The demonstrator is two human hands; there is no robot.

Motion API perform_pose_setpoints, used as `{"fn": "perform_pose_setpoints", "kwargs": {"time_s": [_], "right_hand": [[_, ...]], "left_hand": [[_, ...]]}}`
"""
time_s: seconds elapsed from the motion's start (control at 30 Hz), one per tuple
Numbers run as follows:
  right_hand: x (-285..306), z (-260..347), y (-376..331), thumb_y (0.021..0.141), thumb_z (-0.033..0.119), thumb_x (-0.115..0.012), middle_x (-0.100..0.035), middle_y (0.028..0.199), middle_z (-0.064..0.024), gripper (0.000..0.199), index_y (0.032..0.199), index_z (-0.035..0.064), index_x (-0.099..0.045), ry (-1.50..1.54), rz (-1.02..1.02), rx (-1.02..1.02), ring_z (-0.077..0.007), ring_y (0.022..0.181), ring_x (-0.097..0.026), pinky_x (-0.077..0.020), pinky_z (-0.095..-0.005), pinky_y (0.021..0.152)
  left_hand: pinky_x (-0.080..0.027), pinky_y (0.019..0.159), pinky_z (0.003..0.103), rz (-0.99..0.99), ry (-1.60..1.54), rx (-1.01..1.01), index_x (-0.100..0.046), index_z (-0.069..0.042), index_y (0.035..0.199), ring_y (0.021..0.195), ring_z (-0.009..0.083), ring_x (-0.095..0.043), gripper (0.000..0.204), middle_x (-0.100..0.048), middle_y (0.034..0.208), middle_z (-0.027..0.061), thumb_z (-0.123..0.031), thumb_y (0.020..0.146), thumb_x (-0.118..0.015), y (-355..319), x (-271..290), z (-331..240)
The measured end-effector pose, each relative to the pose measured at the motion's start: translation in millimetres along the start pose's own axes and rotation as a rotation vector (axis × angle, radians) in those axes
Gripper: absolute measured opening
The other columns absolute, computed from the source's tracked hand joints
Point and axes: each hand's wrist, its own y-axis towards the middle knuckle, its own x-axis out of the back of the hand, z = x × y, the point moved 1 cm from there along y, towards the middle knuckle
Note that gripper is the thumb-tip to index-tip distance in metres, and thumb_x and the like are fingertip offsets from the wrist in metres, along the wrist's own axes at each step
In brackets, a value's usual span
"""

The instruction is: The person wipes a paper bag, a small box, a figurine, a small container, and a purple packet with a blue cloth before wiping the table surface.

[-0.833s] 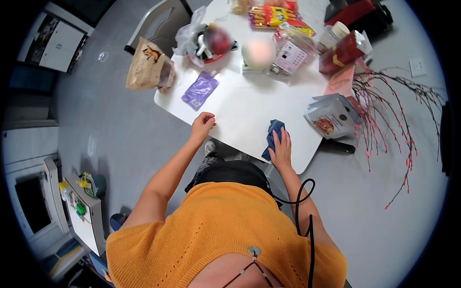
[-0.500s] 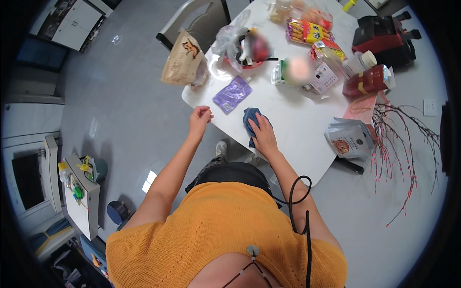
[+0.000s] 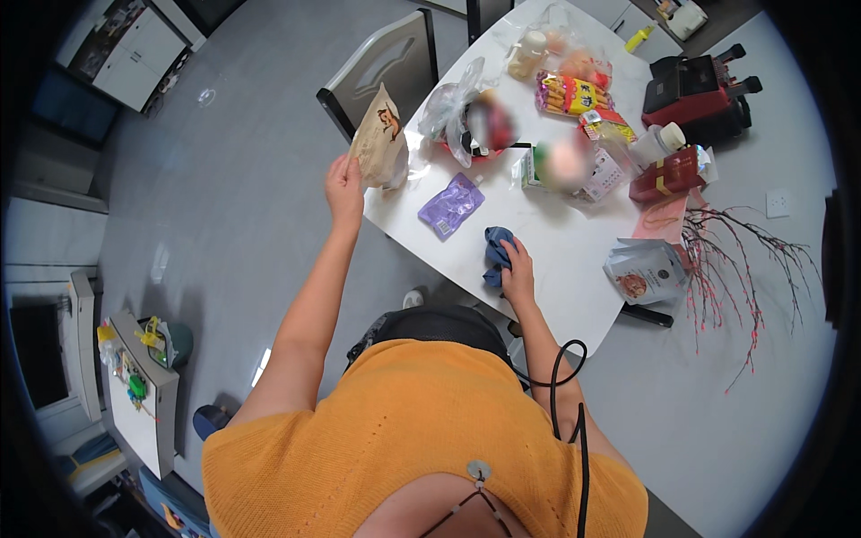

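Observation:
At the table's left corner my left hand [image 3: 343, 190] is closed on the lower left edge of a brown paper bag [image 3: 378, 143] with an animal print. The bag stands tilted, its top toward the chair. My right hand [image 3: 517, 272] grips a crumpled dark blue cloth [image 3: 498, 251] on the white table [image 3: 560, 300], near the front edge. Between the two hands lies a flat purple spout pouch [image 3: 451, 206].
Behind the pouch sit a clear plastic bag [image 3: 441, 112], a yellow snack pack [image 3: 574, 94] and a white-capped jar [image 3: 659, 143]. Silver pouches [image 3: 647, 272] and red-budded branches [image 3: 722, 287] are at the right. A grey chair [image 3: 381, 72] stands beyond the paper bag.
My left hand has moved forward and left and taken hold of the paper bag. My right hand still has the cloth, now slightly further right and more bunched. The view has shifted a little.

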Motion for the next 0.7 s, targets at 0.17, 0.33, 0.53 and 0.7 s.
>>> {"fn": "perform_pose_setpoints", "kwargs": {"time_s": [0.17,0.33,0.53,0.7], "right_hand": [[15,-7,-2,0.067,-0.004,-0.047,-0.039,0.126,-0.0160,0.054,0.118,0.0142,-0.047,0.066,-0.136,0.000,-0.0348,0.109,-0.042,-0.0350,-0.0369,0.093],[34,-6,-12,0.072,-0.001,-0.048,-0.042,0.123,-0.0176,0.047,0.117,0.0088,-0.047,0.167,-0.272,-0.046,-0.0327,0.114,-0.041,-0.0330,-0.0352,0.095],[70,-8,-29,0.072,0.000,-0.049,-0.043,0.123,-0.0161,0.047,0.119,0.0063,-0.046,0.256,-0.400,-0.156,-0.0288,0.116,-0.040,-0.0317,-0.0327,0.096],[102,-24,-47,0.073,-0.001,-0.050,-0.043,0.122,-0.0167,0.046,0.118,0.0068,-0.046,0.225,-0.583,-0.201,-0.0306,0.115,-0.041,-0.0333,-0.0344,0.095]], "left_hand": [[-0.043,0.065,0.025,-0.030,0.014,0.064,-0.060,0.000,0.096,0.069,0.0108,-0.053,0.027,-0.062,0.075,0.0080,-0.023,0.088,-0.049,-10,-10,-36],[-0.041,0.063,0.023,0.168,-0.117,0.113,-0.060,0.002,0.095,0.067,0.0081,-0.050,0.030,-0.061,0.076,0.0036,-0.025,0.088,-0.049,-37,-20,-83],[-0.041,0.066,0.020,0.472,-0.533,0.331,-0.058,0.003,0.101,0.078,0.0079,-0.052,0.033,-0.060,0.085,0.0035,-0.026,0.089,-0.047,-106,-55,-112],[-0.043,0.084,0.032,0.677,-0.791,0.764,-0.047,0.002,0.113,0.098,0.0191,-0.054,0.035,-0.055,0.107,0.0099,-0.024,0.091,-0.039,-149,-102,-87]]}}
